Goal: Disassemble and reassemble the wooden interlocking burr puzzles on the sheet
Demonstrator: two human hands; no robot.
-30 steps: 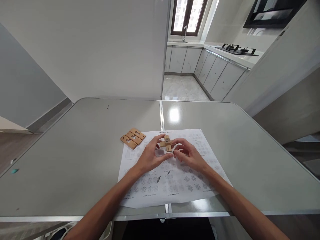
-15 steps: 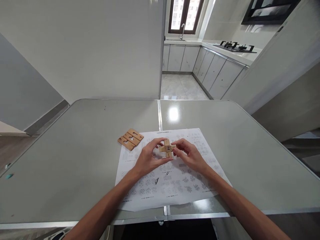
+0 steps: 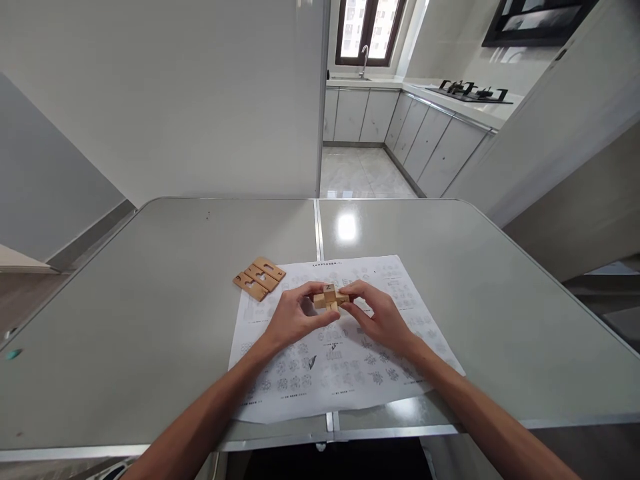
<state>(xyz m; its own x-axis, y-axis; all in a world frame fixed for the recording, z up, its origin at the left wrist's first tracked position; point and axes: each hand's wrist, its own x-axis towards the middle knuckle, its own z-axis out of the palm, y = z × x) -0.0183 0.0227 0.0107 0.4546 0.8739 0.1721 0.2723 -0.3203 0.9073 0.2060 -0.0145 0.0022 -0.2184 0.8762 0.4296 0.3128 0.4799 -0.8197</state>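
Observation:
Between both hands is a small wooden burr puzzle (image 3: pixel 330 298), made of interlocked light blocks with a dark mark like a Z or N on one upper face. My left hand (image 3: pixel 296 311) closes on its left side, thumb at the near edge and fingers behind. Pinching the right-hand block is my right hand (image 3: pixel 379 313), fingers above and thumb below. The puzzle is held over a printed paper sheet (image 3: pixel 320 393) covered with rows of small diagrams. Some of the puzzle's far side is hidden by the fingers.
Left of the hands, several flat wooden pieces (image 3: pixel 259 278) with cut-outs and numbers overlap the sheet's corner. A metal seam (image 3: pixel 318 230) splits the grey table (image 3: pixel 150 320). A small teal object (image 3: pixel 14 354) lies at the far left. A kitchen with a stove (image 3: pixel 470 92) is beyond.
The puzzle has been tipped in the hands, so its marked face now points more upward and sits farther back. Both hands still hold it; the flat pieces have stayed put.

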